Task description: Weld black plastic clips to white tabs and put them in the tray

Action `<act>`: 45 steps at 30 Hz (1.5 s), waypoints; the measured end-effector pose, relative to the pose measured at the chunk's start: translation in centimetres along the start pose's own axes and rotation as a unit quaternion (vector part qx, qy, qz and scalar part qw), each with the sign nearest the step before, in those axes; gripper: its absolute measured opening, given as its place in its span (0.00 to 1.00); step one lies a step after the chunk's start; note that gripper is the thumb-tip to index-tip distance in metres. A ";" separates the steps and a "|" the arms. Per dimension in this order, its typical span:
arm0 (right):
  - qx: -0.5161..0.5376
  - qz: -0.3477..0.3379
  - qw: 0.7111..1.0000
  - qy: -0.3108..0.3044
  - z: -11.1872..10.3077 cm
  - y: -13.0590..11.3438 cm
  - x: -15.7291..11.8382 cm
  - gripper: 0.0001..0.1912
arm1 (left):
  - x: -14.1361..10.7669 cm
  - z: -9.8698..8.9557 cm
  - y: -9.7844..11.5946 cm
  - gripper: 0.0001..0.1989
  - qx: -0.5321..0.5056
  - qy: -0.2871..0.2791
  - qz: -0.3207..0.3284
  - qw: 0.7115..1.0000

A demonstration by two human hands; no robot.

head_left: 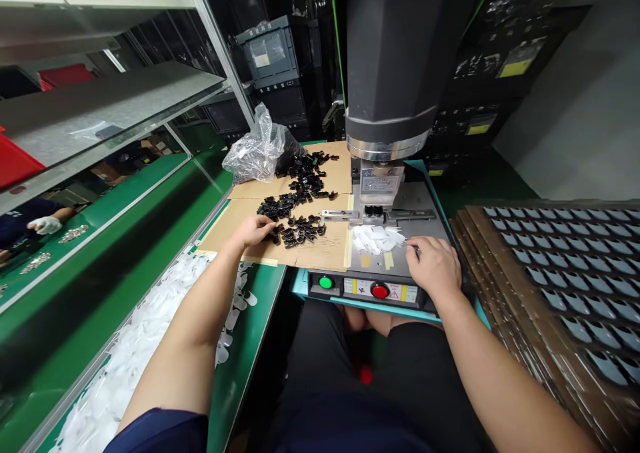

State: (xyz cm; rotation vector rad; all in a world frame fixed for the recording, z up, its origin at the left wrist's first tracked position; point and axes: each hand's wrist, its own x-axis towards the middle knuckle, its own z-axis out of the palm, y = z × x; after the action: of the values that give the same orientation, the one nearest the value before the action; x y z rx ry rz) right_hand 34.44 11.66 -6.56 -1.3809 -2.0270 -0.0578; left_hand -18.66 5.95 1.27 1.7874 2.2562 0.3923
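My left hand [256, 231] reaches to the left edge of a loose pile of small black curved plastic parts [303, 232] on cardboard. Its thumb and forefinger are pinched together among the parts; what lies between them is hidden. My right hand [436, 264] rests on the machine's metal bed, fingers curled and fingertips together beside a small heap of thin white plastic pieces [376, 238]. Whether it grips anything I cannot make out. Beneath the press head [393, 73], a black part [373, 210] sits in the fixture between two metal slides.
A green button [326, 282] and a red button [380, 290] are on the machine's front. White pieces [145, 333] cover the green bench at left. A clear bag [263, 148] stands behind the black parts. Stacked brown trays [525, 293] hold grey-blue pieces. Another person's gloved hand [46, 224] shows far left.
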 end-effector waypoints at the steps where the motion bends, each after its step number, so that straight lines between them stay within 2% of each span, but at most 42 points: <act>1: 0.000 0.002 1.000 0.000 0.0 0.0 0.0 0.10 | 0.3 -0.3 -0.3 0.17 0.005 0.019 -0.007 1.000; 4: -0.002 0.003 1.000 -0.002 0.0 0.0 0.0 0.10 | 1.5 -0.9 -0.8 0.20 0.046 0.065 -0.014 0.997; 8: -0.016 -0.002 1.000 -0.002 -0.2 -0.1 0.0 0.10 | 3.3 -0.6 -0.1 0.27 0.098 0.048 0.024 0.994; 15: -0.023 0.002 1.000 -0.003 -0.3 -0.3 0.0 0.10 | 4.4 -0.2 1.8 0.18 0.085 0.056 0.021 0.995; 19: -0.025 0.005 1.000 0.002 -0.2 -0.3 0.1 0.10 | 4.8 0.1 4.2 0.17 0.026 0.060 0.034 0.997; 24: -0.027 -0.001 1.000 -0.004 -0.3 -0.3 0.0 0.10 | 6.2 1.9 8.4 0.14 0.078 0.020 0.062 0.995; 27: -0.027 -0.002 1.000 -0.007 -0.4 -0.3 0.0 0.10 | 6.9 2.6 9.6 0.12 0.074 -0.009 0.067 0.995; 29: -0.026 -0.001 1.000 -0.007 -0.4 -0.3 0.0 0.10 | 7.0 2.2 9.3 0.10 0.062 -0.020 0.065 0.996; 31: -0.024 -0.001 1.000 -0.007 -0.4 -0.3 0.0 0.09 | 7.0 1.3 8.2 0.12 0.049 -0.011 0.049 0.998; 34: -0.023 0.001 1.000 -0.006 -0.4 -0.3 0.0 0.09 | 6.7 -0.4 5.6 0.17 0.041 0.024 0.003 0.999; 37: -0.022 0.003 1.000 -0.006 -0.4 -0.4 0.0 0.10 | 6.0 -1.3 3.1 0.15 0.044 0.032 -0.027 0.998; 41: -0.020 0.004 1.000 -0.007 -0.4 -0.5 0.0 0.10 | 4.8 -1.0 0.9 0.13 0.054 0.000 -0.022 0.998; 45: -0.020 0.006 1.000 -0.008 -0.3 -0.4 0.0 0.10 | 4.4 -0.1 0.1 0.15 0.070 -0.022 -0.021 0.997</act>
State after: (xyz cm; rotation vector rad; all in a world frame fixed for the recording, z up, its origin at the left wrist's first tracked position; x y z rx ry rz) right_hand 34.31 11.35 -6.21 -1.4235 -2.0399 -0.0827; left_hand -19.60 10.24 1.29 1.7908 2.3391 0.1902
